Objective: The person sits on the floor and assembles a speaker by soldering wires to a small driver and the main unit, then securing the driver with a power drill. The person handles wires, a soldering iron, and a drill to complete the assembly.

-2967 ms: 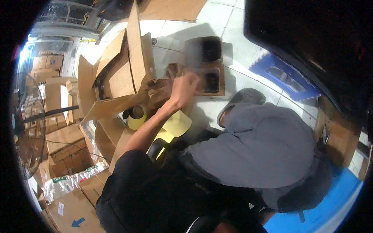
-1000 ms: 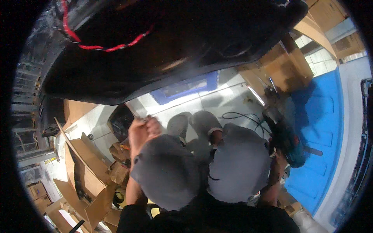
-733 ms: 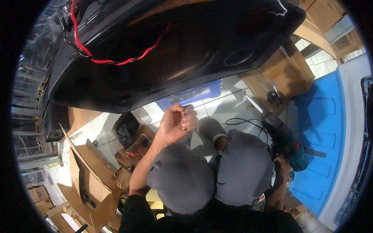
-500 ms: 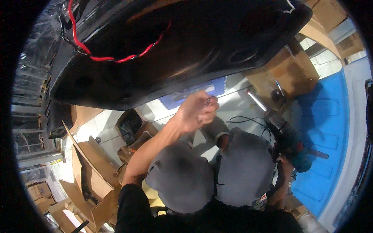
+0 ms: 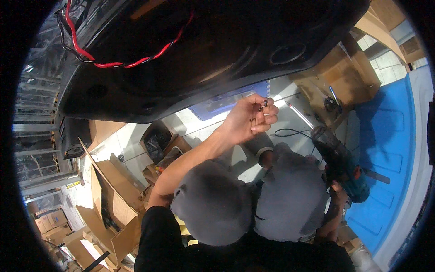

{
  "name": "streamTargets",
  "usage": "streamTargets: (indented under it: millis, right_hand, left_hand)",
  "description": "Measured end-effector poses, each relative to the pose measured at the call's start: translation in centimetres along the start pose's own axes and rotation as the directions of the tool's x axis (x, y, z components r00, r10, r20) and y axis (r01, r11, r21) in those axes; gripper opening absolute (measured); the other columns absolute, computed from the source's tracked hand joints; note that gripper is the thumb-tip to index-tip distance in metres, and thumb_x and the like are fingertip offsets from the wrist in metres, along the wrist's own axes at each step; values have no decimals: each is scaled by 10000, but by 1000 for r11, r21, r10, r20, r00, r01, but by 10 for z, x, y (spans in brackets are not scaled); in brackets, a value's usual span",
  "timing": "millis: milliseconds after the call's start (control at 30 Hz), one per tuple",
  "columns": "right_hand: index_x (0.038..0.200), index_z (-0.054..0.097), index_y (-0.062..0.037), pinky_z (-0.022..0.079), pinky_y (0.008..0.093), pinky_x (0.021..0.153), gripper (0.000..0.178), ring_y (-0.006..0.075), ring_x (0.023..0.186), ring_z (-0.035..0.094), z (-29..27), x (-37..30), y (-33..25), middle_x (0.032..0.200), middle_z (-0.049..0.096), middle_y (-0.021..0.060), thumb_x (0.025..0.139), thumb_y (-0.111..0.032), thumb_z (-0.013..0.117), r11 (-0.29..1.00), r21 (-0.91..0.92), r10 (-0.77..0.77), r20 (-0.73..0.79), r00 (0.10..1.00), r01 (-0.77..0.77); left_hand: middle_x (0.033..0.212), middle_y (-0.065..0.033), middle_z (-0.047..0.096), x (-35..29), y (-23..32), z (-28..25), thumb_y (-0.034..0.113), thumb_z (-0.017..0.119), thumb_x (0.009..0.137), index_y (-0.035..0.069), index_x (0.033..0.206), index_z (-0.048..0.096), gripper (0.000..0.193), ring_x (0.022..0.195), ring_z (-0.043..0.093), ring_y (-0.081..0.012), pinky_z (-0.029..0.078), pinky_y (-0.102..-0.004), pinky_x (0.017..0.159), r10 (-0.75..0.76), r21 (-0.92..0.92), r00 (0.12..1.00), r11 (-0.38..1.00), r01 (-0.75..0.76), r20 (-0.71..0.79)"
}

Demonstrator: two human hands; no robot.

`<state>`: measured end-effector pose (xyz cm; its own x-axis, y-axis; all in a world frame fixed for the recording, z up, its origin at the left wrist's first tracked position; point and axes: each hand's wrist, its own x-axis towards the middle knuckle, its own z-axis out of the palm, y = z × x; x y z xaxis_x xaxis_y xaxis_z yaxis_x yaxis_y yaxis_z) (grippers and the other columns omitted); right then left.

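One big black panel hangs overhead, a red-and-black wire along it. Below, the left hand is raised, arm outstretched, palm up, fingers curled around small dark screws. Lower down, the right hand grips a blue drill.

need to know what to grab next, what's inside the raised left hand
The left hand is cupped palm up and holds a few small dark screws by the fingertips. Curled fingers cover the rest of the palm, so any others there cannot be seen.
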<state>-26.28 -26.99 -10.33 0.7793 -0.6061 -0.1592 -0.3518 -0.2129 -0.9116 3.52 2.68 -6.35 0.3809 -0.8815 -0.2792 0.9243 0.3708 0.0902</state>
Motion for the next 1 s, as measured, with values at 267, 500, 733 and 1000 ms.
streamTargets:
  millis: [267,500,733,1000]
  right_hand:
    - [1355,518,-78,413,406,1018,674,281,1187,542,9,-7,-10,1294,583,125,777,-305,780,998,63,9,15,1000,-10]
    - [1334,538,-70,433,402,998,639,281,1156,567,17,-6,-19,1265,604,128,787,-308,769,996,66,50,29,998,-52]
    - [1313,559,-61,453,399,978,606,282,1126,591,18,-5,-20,1237,624,132,798,-312,757,995,76,56,39,998,-58]
    - [1289,582,-51,475,395,955,571,283,1090,619,20,-9,-21,1204,648,135,810,-316,744,994,73,72,53,996,-76]
  left_hand:
    - [978,-84,669,1,-5,9,174,556,1014,30,1004,606,153,757,608,-104,397,-207,519,246,415,951,897,-151,-188]
    - [893,-69,651,6,-6,7,242,549,1023,28,943,610,236,687,578,-88,383,-212,512,310,430,945,870,-239,-102]
    - [829,-60,629,5,-8,13,255,553,1022,34,930,614,247,658,543,-85,374,-229,510,335,505,932,833,-226,-135]
    - [801,-50,625,8,-8,14,270,546,1026,37,948,623,257,643,514,-93,376,-232,530,346,575,929,791,-211,-135]
